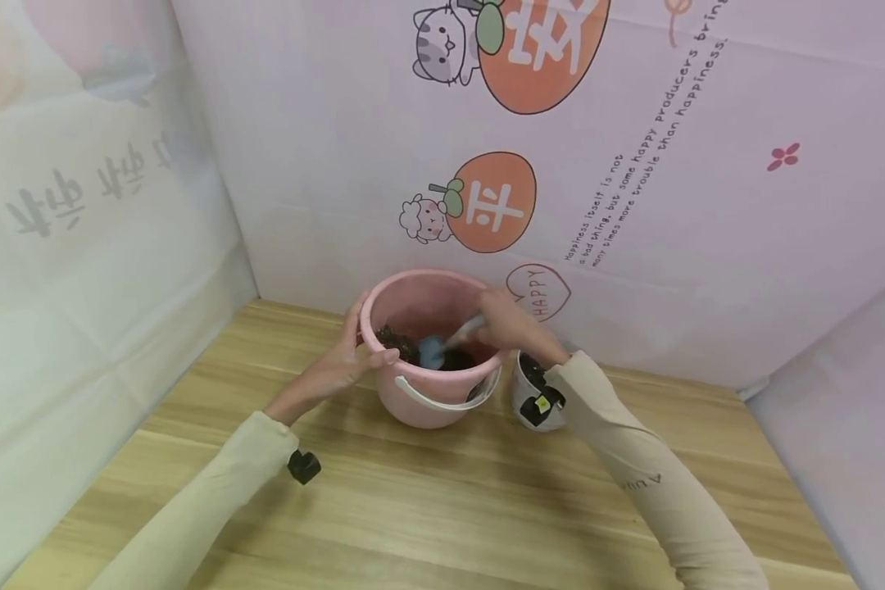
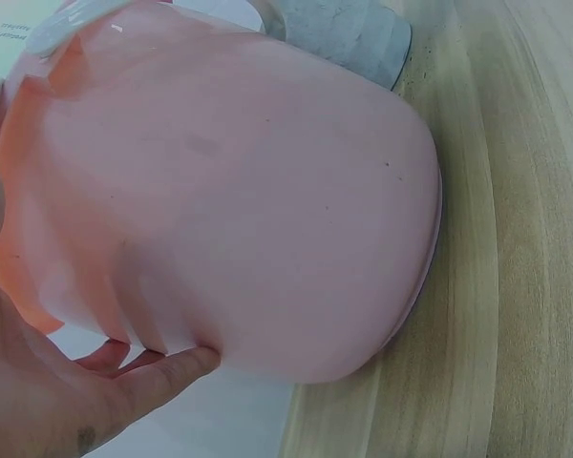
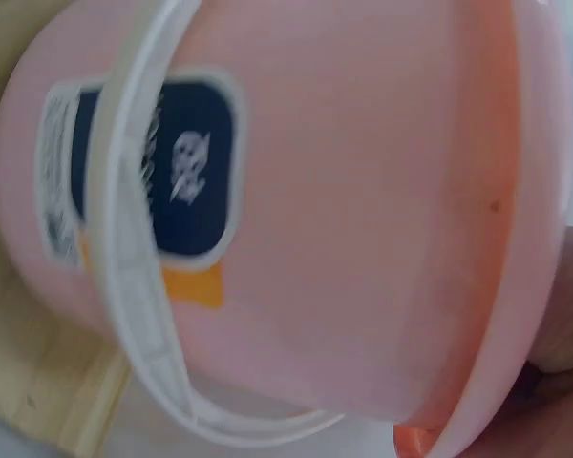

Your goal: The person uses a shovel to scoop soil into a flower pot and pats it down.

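A pink bucket (image 1: 416,401) stands on the wooden table with dark soil (image 1: 394,342) inside. My left hand (image 1: 339,360) grips its left rim, thumb over the edge; in the left wrist view the fingers (image 2: 172,374) lie against the outer wall. Over the opening, my right hand (image 1: 510,321) holds the pale handle of a small trowel. The trowel's blue blade (image 1: 431,352) is down in the bucket at the soil. A white bail handle (image 3: 124,229) hangs outside the bucket, across a dark blue label (image 3: 196,162). The right wrist view shows only part of the right hand, behind the rim.
Just right of the bucket, partly under the right forearm, stands a whitish pot (image 1: 525,400) with dark contents. Behind both rises a printed white cloth wall (image 1: 324,205). More pale sheeting hangs on either side of the wooden table (image 1: 413,508).
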A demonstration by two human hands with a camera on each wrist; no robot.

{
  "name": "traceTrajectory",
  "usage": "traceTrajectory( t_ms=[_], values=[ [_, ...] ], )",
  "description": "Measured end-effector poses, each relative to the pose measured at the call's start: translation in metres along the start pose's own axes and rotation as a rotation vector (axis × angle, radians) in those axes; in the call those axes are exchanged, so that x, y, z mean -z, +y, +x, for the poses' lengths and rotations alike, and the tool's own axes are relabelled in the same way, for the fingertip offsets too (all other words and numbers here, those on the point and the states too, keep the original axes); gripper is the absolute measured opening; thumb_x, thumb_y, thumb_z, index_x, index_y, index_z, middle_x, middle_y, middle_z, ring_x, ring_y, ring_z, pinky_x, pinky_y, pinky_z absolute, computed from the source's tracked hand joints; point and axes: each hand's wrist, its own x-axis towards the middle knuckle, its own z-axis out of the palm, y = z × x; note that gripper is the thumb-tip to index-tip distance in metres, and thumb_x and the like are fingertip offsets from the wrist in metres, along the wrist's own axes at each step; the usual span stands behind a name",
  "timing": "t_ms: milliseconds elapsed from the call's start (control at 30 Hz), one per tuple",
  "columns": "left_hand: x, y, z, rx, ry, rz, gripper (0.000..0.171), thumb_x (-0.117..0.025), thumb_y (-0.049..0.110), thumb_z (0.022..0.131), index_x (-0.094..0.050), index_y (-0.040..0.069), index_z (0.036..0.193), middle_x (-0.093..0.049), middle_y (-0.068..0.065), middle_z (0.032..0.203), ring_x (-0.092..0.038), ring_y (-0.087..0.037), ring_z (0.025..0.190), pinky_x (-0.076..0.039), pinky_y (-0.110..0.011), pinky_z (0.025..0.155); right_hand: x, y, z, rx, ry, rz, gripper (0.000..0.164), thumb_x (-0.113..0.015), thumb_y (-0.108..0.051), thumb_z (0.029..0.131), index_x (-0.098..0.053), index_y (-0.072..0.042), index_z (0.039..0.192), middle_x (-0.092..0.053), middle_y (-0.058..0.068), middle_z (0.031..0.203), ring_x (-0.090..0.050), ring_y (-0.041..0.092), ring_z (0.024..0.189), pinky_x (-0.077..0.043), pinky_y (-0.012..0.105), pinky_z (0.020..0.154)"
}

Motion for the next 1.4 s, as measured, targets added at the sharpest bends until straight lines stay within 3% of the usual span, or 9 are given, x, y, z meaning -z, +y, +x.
traceTrajectory(
  t_ms=[267, 533, 633, 700, 867, 933, 1100, 1167, 1400],
  values=[
    [-0.001, 0.000, 0.001, -0.016, 0.005, -0.007, 0.113, -0.076, 0.052, 0.089, 0.009, 0.048, 0.164, -0.003, -0.007, 0.175, -0.018, -0.034, 0.158, -0.017, -0.071, 0.122, -0.003, -0.009, 0.001, -0.076, 0.003, 0.100, 0.030, -0.083, -0.010, 0.087, -0.070, 0.002, 0.111, -0.069, 0.013, 0.103, -0.061, 0.027, 0.093, -0.054, 0.043, 0.086],
    [-0.002, -0.002, -0.001, 0.007, 0.007, -0.005, 0.119, -0.078, 0.055, 0.087, 0.010, 0.042, 0.166, -0.001, -0.007, 0.175, -0.020, -0.035, 0.158, -0.019, -0.069, 0.123, -0.004, -0.006, 0.000, -0.086, -0.019, 0.182, 0.023, -0.083, -0.011, 0.087, -0.070, -0.001, 0.102, -0.068, 0.008, 0.093, -0.061, 0.023, 0.086, -0.054, 0.037, 0.080],
    [-0.002, -0.002, -0.001, 0.002, 0.006, -0.003, 0.118, -0.077, 0.055, 0.087, 0.010, 0.042, 0.166, -0.001, -0.007, 0.175, -0.019, -0.036, 0.158, -0.021, -0.070, 0.122, -0.003, -0.003, 0.000, -0.045, -0.034, 0.273, 0.015, -0.083, -0.011, 0.088, -0.074, -0.001, 0.096, -0.071, 0.008, 0.088, -0.063, 0.021, 0.086, -0.054, 0.037, 0.081],
    [-0.001, -0.002, -0.001, -0.003, 0.007, -0.005, 0.117, -0.077, 0.054, 0.087, 0.010, 0.044, 0.165, -0.001, -0.006, 0.175, -0.019, -0.036, 0.158, -0.021, -0.070, 0.122, -0.003, -0.002, 0.001, 0.033, -0.046, 0.293, 0.010, -0.082, -0.011, 0.090, -0.077, -0.003, 0.094, -0.073, 0.006, 0.087, -0.063, 0.020, 0.089, -0.054, 0.035, 0.083],
    [0.000, -0.001, 0.000, -0.016, 0.004, -0.006, 0.114, -0.077, 0.053, 0.088, 0.008, 0.047, 0.164, -0.002, -0.006, 0.175, -0.020, -0.036, 0.157, -0.020, -0.071, 0.121, -0.001, -0.007, 0.007, 0.252, -0.091, 0.105, 0.012, -0.082, -0.008, 0.089, -0.076, -0.005, 0.079, -0.069, 0.002, 0.073, -0.059, 0.017, 0.074, -0.053, 0.033, 0.073],
    [0.001, -0.001, 0.000, -0.014, 0.003, -0.008, 0.114, -0.077, 0.053, 0.088, 0.008, 0.047, 0.164, -0.003, -0.006, 0.175, -0.020, -0.036, 0.158, -0.020, -0.071, 0.122, 0.000, -0.010, 0.008, 0.249, -0.113, -0.023, 0.014, -0.083, -0.008, 0.087, -0.073, -0.007, 0.077, -0.065, 0.001, 0.072, -0.057, 0.016, 0.070, -0.052, 0.033, 0.071],
    [0.001, -0.001, 0.000, -0.019, -0.001, -0.008, 0.116, -0.077, 0.055, 0.087, 0.008, 0.046, 0.165, -0.002, -0.007, 0.175, -0.020, -0.035, 0.157, -0.018, -0.070, 0.122, -0.007, -0.017, 0.009, 0.133, -0.192, -0.285, 0.009, -0.077, -0.005, 0.088, -0.069, -0.009, 0.087, -0.063, 0.002, 0.082, -0.055, 0.019, 0.076, -0.052, 0.036, 0.077],
    [0.001, -0.002, 0.000, -0.023, -0.003, -0.010, 0.116, -0.077, 0.057, 0.087, 0.008, 0.046, 0.165, -0.003, -0.007, 0.175, -0.020, -0.035, 0.157, -0.018, -0.071, 0.122, -0.012, -0.017, 0.010, 0.134, -0.166, -0.351, 0.009, -0.075, -0.003, 0.087, -0.069, -0.009, 0.088, -0.064, 0.003, 0.084, -0.058, 0.021, 0.078, -0.053, 0.038, 0.078],
    [0.002, -0.001, 0.000, -0.013, -0.003, -0.013, 0.117, -0.078, 0.057, 0.086, 0.008, 0.048, 0.164, -0.003, -0.009, 0.175, -0.019, -0.035, 0.158, -0.018, -0.072, 0.122, -0.021, -0.017, 0.013, 0.288, 0.072, -0.522, 0.006, -0.080, -0.011, 0.086, -0.074, -0.009, 0.086, -0.075, 0.006, 0.088, -0.070, 0.024, 0.090, -0.056, 0.041, 0.094]
  ],
)
